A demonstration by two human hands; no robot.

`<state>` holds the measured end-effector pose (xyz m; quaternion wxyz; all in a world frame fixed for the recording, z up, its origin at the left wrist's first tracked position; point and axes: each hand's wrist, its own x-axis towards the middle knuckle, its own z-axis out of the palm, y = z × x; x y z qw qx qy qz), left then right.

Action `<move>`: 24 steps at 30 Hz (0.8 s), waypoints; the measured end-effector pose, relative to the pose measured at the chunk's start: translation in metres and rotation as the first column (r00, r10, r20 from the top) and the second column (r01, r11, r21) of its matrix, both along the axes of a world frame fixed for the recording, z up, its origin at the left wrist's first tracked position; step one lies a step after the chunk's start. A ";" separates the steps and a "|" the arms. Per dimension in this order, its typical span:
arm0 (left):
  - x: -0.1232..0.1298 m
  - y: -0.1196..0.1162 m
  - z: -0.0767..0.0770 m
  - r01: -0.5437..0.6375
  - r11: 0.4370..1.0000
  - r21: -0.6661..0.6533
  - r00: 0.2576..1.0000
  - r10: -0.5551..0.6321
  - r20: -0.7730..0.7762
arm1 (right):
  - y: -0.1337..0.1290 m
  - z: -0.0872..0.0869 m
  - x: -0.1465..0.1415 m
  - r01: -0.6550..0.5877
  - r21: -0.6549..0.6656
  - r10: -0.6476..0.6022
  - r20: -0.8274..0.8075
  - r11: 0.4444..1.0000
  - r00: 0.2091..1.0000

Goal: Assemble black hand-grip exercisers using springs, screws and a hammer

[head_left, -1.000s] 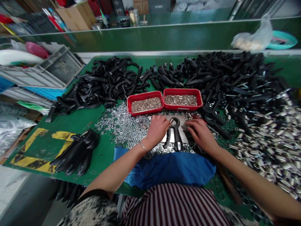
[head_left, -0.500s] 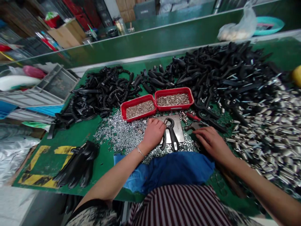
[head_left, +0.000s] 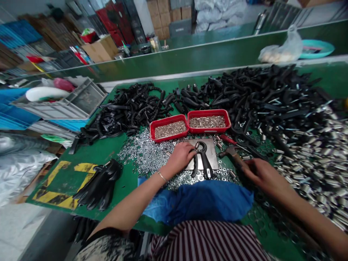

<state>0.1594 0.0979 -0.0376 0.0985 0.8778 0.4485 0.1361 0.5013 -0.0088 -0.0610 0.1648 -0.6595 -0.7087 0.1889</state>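
Note:
My left hand (head_left: 181, 156) has its fingers closed on the upper left part of a black hand grip (head_left: 206, 163), near its small metal cylinder. That hand grip lies on a square metal plate (head_left: 213, 154), with its two handles toward me. To the right, my right hand (head_left: 259, 173) is closed round the wooden handle of a hammer (head_left: 231, 152), whose head rests among rings just right of the plate. A red-handled tool (head_left: 228, 139) lies beyond the hammer.
Two red trays (head_left: 168, 137) of small metal parts stand behind the plate. Black handles (head_left: 244, 90) are heaped at the back, metal cylinders (head_left: 320, 156) at the right, and loose washers (head_left: 144, 156) at the left. A blue cloth (head_left: 201, 199) lies in front.
My right hand has closed round the hammer handle and moved slightly right and toward me. My left hand stays at the hand grip. The camera view has shifted.

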 end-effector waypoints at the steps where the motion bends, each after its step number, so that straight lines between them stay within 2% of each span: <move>1: -0.007 0.011 0.006 -0.018 1.000 0.011 1.000 0.018 0.010 | 0.000 0.004 0.001 0.020 0.018 -0.020 -0.048 1.000 0.999; 3: -0.025 0.041 0.019 -0.132 0.987 0.091 0.990 0.135 -0.029 | 0.000 0.015 -0.002 0.046 -0.033 -0.050 -0.132 0.998 0.990; 5: -0.043 0.075 0.030 -0.273 0.953 0.133 0.935 0.295 -0.197 | -0.002 0.028 -0.010 0.017 -0.169 -0.048 -0.182 0.986 0.982; 6: -0.051 0.090 0.033 -0.313 0.944 0.101 0.892 0.329 -0.311 | -0.002 0.035 -0.016 -0.008 -0.230 -0.039 -0.196 0.973 0.980; 8: -0.060 0.114 0.035 -0.350 0.937 0.012 0.828 0.315 -0.464 | -0.001 0.050 -0.029 -0.050 -0.274 -0.010 -0.214 0.961 0.977; 10: -0.063 0.126 0.031 -0.340 0.940 -0.027 0.820 0.282 -0.498 | 0.003 0.066 -0.044 -0.087 -0.240 0.035 -0.213 0.967 0.976; 13: -0.061 0.125 0.020 -0.324 0.945 0.037 0.843 0.307 -0.441 | 0.013 0.085 -0.063 -0.204 -0.198 0.167 -0.188 0.959 0.968; 15: -0.061 0.120 0.014 -0.348 0.935 0.074 0.870 0.351 -0.347 | 0.022 0.091 -0.074 -0.226 -0.142 0.199 -0.181 0.964 0.963; 18: -0.066 0.111 0.013 -0.395 0.915 0.084 0.907 0.403 -0.123 | 0.036 0.087 -0.086 -0.179 -0.038 0.174 -0.105 0.983 0.979; 20: -0.067 0.103 0.018 -0.401 0.912 0.079 0.916 0.400 0.039 | 0.044 0.080 -0.091 -0.233 -0.110 0.230 -0.042 0.966 0.972; 22: -0.062 0.090 0.024 -0.370 0.928 0.052 0.917 0.355 0.181 | 0.049 0.075 -0.093 -0.301 -0.198 0.292 -0.074 0.933 0.953; 24: -0.052 0.073 0.028 -0.303 0.953 -0.005 0.912 0.291 0.289 | 0.050 0.073 -0.093 -0.273 -0.153 0.252 -0.141 0.950 0.957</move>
